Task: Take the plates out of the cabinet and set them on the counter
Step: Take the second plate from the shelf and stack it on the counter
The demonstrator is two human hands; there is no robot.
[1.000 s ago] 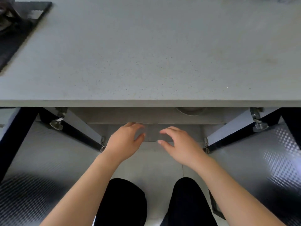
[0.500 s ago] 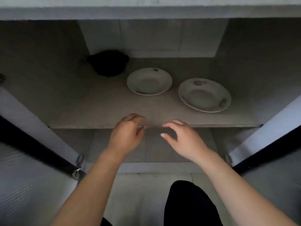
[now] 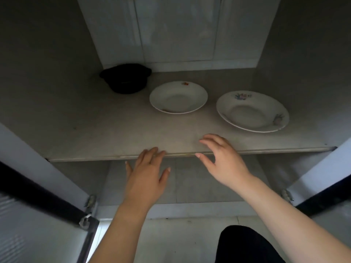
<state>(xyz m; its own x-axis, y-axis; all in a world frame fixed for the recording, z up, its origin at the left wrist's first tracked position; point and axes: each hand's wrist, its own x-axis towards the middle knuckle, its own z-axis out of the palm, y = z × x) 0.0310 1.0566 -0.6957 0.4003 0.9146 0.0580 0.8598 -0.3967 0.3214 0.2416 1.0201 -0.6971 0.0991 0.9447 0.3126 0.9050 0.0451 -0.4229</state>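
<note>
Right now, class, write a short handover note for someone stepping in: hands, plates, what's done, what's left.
Left hand: open, empty, fingertips at the shelf front edge.
Right hand: open, empty, over that edge.
Red-marked plate and flowered plate: apart on the shelf, untouched.
Done: cabinet doors open.
Left: lift both plates onto the counter.

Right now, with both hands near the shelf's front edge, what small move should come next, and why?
Probably reach the right hand forward to the floral plate on the right of the shelf and grip its near rim. That hand is open and empty, as is the left hand, and this plate lies closer to it than the red-marked plate does.
</note>
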